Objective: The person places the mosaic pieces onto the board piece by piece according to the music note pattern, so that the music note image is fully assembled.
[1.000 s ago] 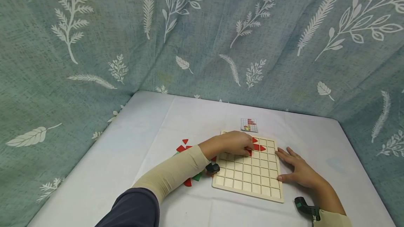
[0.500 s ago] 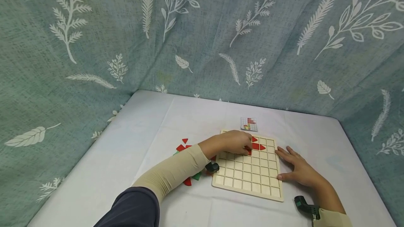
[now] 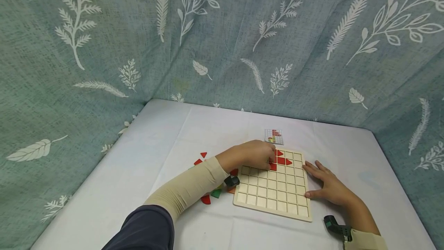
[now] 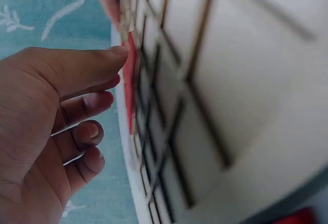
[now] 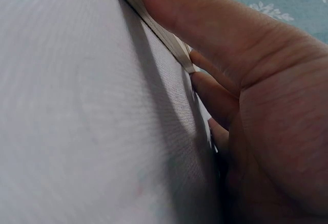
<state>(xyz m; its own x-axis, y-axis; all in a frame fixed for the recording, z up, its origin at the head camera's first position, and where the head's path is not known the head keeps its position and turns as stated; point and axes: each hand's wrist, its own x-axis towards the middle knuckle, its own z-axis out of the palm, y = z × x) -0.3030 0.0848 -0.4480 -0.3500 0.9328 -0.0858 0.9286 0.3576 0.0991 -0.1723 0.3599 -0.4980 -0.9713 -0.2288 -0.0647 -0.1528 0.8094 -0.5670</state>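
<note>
A pale wooden grid board (image 3: 281,196) lies on the white table. Red tiles fill a few cells near its far side, among them a square (image 3: 281,160), a triangle (image 3: 289,161) and another square (image 3: 273,167). My left hand (image 3: 257,155) reaches over the board, its thumb and index fingertips at the red tiles. In the left wrist view, the straight thumb (image 4: 87,67) touches a red tile (image 4: 130,80) seen edge-on; the other fingers hang loosely bent. At the board's right edge rests my right hand (image 3: 326,186), fingers spread, thumb (image 5: 200,16) against the rim.
Loose pieces lie left of the board, partly under the left forearm: a red triangle (image 3: 203,154), a green piece (image 3: 216,193), a red rounded one (image 3: 206,199) and others. Beyond the board sits a small pattern card (image 3: 274,136). A leaf-printed curtain (image 3: 222,41) encloses the table.
My left hand has shifted slightly left and away from me, baring more of the red tiles. The tiles stay in their cells. My right hand and the board keep their places.
</note>
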